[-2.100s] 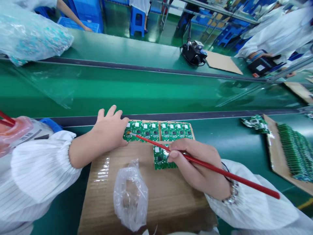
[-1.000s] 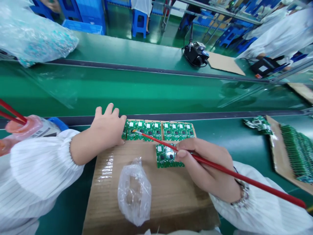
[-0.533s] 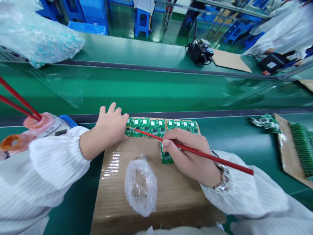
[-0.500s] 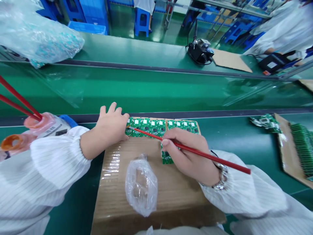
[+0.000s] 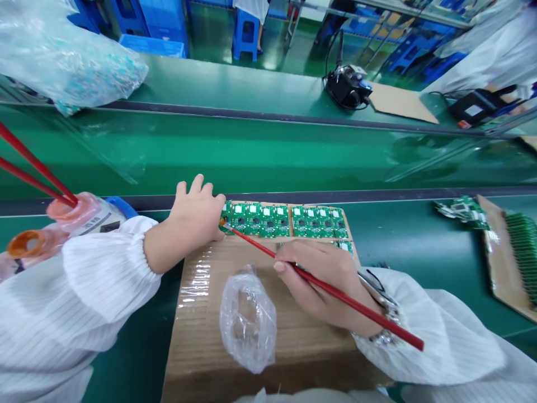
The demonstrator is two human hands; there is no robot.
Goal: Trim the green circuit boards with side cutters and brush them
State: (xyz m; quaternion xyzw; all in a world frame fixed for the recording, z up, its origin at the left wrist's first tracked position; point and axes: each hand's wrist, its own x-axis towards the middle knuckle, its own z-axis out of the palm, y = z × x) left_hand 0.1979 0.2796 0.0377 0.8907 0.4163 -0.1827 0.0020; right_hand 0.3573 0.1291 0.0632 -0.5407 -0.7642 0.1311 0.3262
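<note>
A row of green circuit boards (image 5: 268, 219) lies along the far edge of a brown cardboard sheet (image 5: 210, 324). Over the row's left end rests my left hand (image 5: 191, 218), its fingers spread and its palm down. My right hand (image 5: 323, 280) grips a slim red paintbrush (image 5: 369, 313) between thumb and fingers. The brush tip touches or hovers just above the leftmost visible board, close to my left fingers. My right hand covers part of a second row of boards. In front of the boards lies a clear plastic bag (image 5: 247, 322).
Pink bottles (image 5: 62, 210), one holding red sticks, stand at left. At right are a small pile of boards (image 5: 464, 212) and a dense row of boards (image 5: 522, 246) on cardboard. Across the green channel sit a plastic sack (image 5: 96, 73) and a black device (image 5: 348, 87).
My right hand has lowered slightly, and the brush's rear end has dropped, tilting the handle more steeply. My left hand stays at the row's left end. The view has shifted slightly.
</note>
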